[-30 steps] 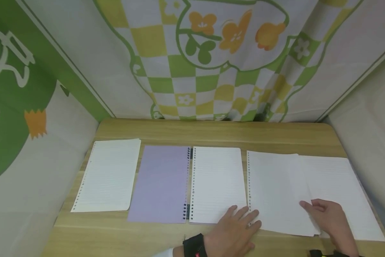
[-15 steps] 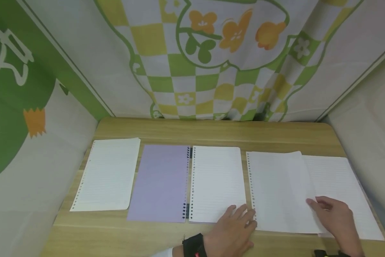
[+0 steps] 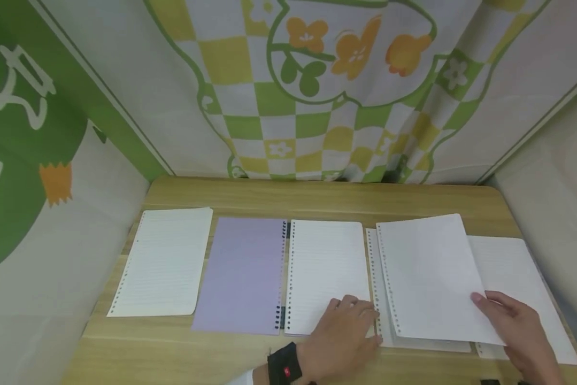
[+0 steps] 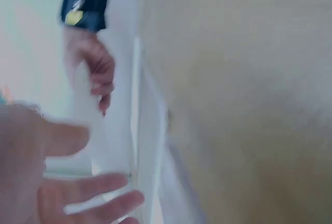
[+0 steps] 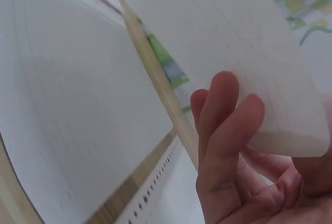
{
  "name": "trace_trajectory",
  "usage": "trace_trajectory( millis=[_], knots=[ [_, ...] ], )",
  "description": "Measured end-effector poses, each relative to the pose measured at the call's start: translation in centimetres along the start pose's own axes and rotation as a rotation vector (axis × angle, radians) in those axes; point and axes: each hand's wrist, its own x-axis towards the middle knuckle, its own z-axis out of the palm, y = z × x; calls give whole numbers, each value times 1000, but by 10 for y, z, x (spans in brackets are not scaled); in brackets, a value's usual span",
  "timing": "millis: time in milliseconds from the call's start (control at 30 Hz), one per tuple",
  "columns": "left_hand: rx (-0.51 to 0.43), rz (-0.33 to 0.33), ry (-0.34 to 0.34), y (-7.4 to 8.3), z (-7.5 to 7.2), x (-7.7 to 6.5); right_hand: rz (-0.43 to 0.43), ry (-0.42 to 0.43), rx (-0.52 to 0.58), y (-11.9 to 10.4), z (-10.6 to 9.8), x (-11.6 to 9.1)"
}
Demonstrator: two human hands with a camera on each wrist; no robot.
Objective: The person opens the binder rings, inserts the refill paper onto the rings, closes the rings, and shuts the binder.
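Observation:
My right hand (image 3: 524, 326) pinches a white loose-leaf sheet (image 3: 428, 278) by its lower right corner. In the right wrist view the sheet (image 5: 223, 37) is lifted, thumb and fingers on opposite faces. Beneath it lies another loose-leaf sheet (image 3: 384, 337), its punched left edge showing and the rest largely covered. My left hand (image 3: 341, 334) is over the lower right of the lined page (image 3: 324, 262) of an opened binder notebook, fingertips near the lower sheet's holes. In the left wrist view, its fingers (image 4: 98, 185) are apart with nothing between them.
The notebook's purple cover (image 3: 242, 272) lies flat left of its rings. Lined loose-leaf paper (image 3: 163, 262) rests at the far left, and more lined paper (image 3: 507, 278) at the right. All lie on a wooden table (image 3: 317, 198), with a patterned curtain (image 3: 312, 123) behind.
The right hand has moved right and raised the sheet, exposing another underneath. The left hand's fingers have drawn in slightly from their spread position.

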Motion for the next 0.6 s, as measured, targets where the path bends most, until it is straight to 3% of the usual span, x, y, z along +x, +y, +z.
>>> trace_trajectory(
  millis=[67, 200, 300, 433, 600],
  knots=[
    [-205, -88, 53, -10, -9, 2, -7, -67, 52, -5, 6, -3],
    [-595, -275, 80, -37, -26, 8, -43, -146, 76, -18, 26, -10],
    [-794, -383, 118, -58, -33, 12, -81, -167, 84, -27, 48, -16],
    [-904, -461, 211, -80, -37, 10, -129, -197, 145, -36, 76, -23],
    [-888, -514, 266, -97, -43, 2, -162, -200, 137, -43, 100, -26]
  ],
)
